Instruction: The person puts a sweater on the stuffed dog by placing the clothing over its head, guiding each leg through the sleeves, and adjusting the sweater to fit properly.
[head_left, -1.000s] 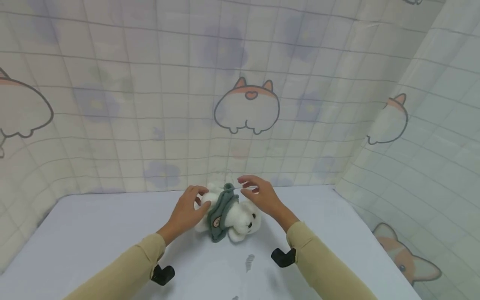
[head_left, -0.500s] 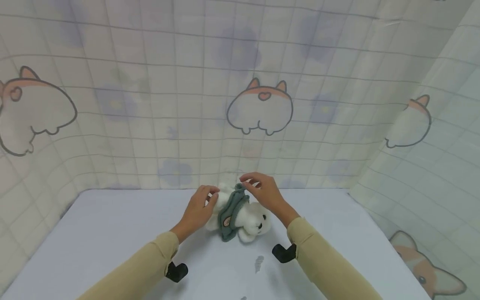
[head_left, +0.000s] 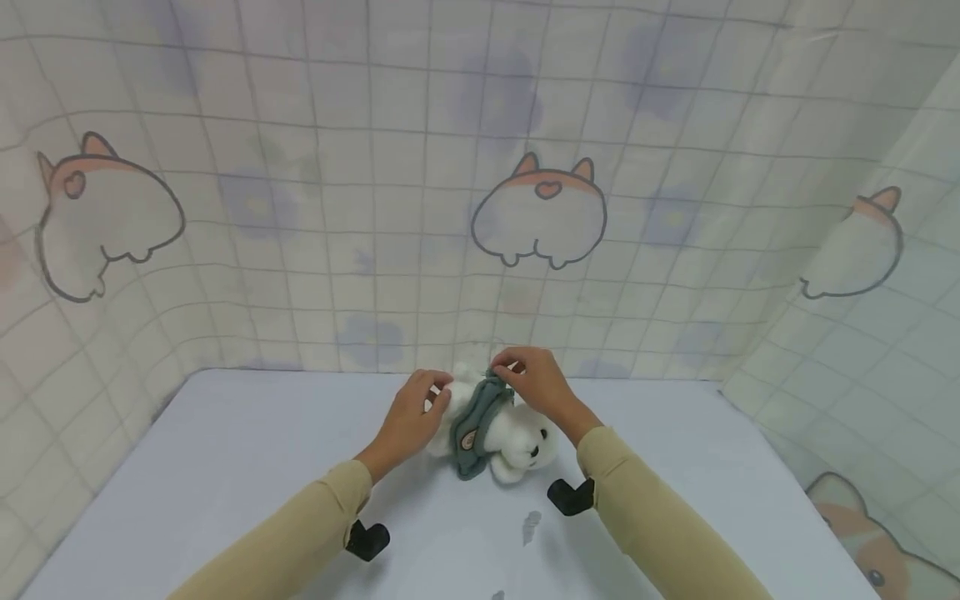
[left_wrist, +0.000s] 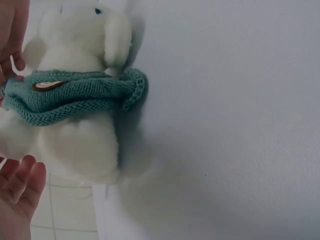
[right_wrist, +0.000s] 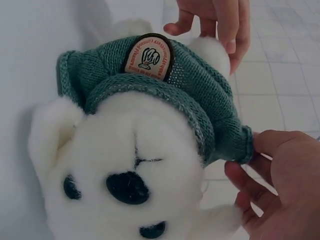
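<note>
Near the white table's far edge (head_left: pixel 300 373), a plush toy (head_left: pixel 521 435) lies between both hands: the right hand (head_left: pixel 537 382) pinches its green sweater (head_left: pixel 478 423); the left hand (head_left: pixel 411 417), fingers relaxed, holding nothing, borders its legs (left_wrist: pixel 85 145).

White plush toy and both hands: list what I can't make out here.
Back of the plush toy: turned away in every view.
Badge lettering: too small in the head view.
Left hand: partly cut off by the left wrist view's edge.
Right hand: partly cut off by the right wrist view's edge.
</note>
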